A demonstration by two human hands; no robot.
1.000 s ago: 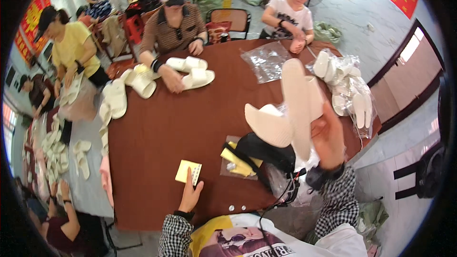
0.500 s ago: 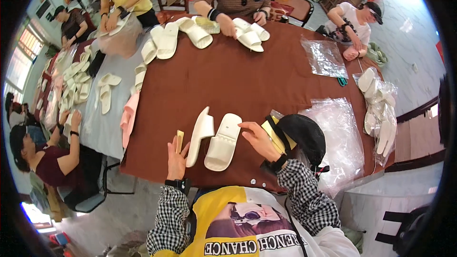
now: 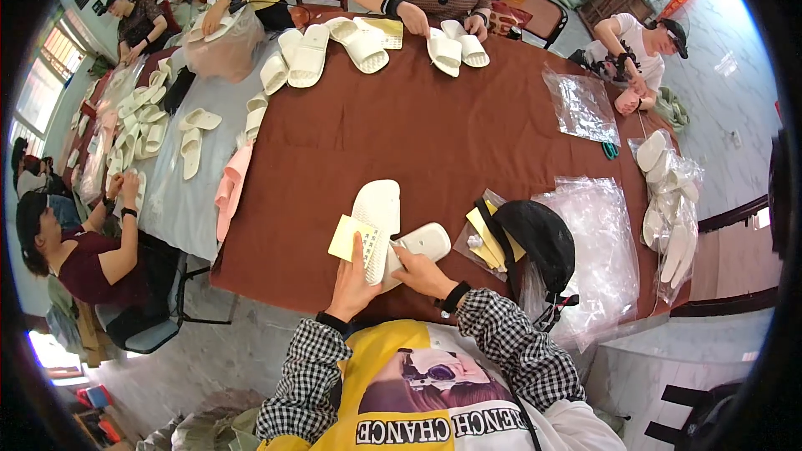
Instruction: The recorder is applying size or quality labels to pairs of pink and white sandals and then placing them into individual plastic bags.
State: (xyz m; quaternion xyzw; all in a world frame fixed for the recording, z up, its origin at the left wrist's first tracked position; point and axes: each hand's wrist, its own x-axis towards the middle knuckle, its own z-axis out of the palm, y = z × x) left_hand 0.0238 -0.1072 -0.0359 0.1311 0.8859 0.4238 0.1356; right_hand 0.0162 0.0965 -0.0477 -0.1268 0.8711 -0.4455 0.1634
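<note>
My left hand [image 3: 354, 291] is closed on a yellow sheet of small printed stickers [image 3: 344, 238], its fingers lying along the sheet. Behind that sheet a white slipper [image 3: 379, 199] stands tilted, its textured sole facing me. To its right a second white slipper [image 3: 428, 241] lies at a slant on the brown cloth. My right hand [image 3: 424, 274] is closed at the near side of this second slipper, thumb and forefinger at its edge. Part of both slippers is hidden by my hands.
Right of my hands are yellow sheets [image 3: 484, 239], a black cap-like pouch [image 3: 536, 242] and clear plastic bags [image 3: 595, 242]. Bagged slippers [image 3: 668, 200] line the right edge. Across the brown table [image 3: 401, 125], a co-worker touches white slippers [image 3: 445, 52]; more slippers [image 3: 307, 57] lie far left.
The left hand brought the sticker sheet right, in front of the left slipper, which turned sole toward me. The right hand moved left to the other slipper, which is now slanted.
</note>
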